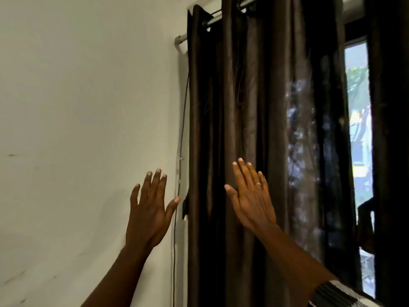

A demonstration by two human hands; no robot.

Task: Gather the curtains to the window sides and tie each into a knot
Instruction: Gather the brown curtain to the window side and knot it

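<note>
Curtain (254, 129), dark brown with eyelets, hangs from a metal rod (212, 21) in close vertical folds at the left side of the window (358, 107); no knot in it. A second curtain (389, 129) hangs at the far right edge of view, with daylight in the gap between the two.

Left hand (150, 209): raised, fingers straight and spread, in front of the white wall (77, 107), just beside the curtain's outer edge, holding nothing. Right hand (250, 200): raised, fingers straight and close together, palm toward the folds. Cannot tell whether it touches the fabric or hovers just off it. Ring (258, 184) on one finger. Thin cable (180, 151) runs down the wall beside the curtain's edge.

Judgement: this is the gathering step on the left panel, and it looks nearly done. Tying is not begun. The next move calls for both hands to close round the bunched folds, lower down where the cloth hangs free, and draw them into one rope with enough slack to loop and pass through. The cable should stay out of the bundle.
</note>
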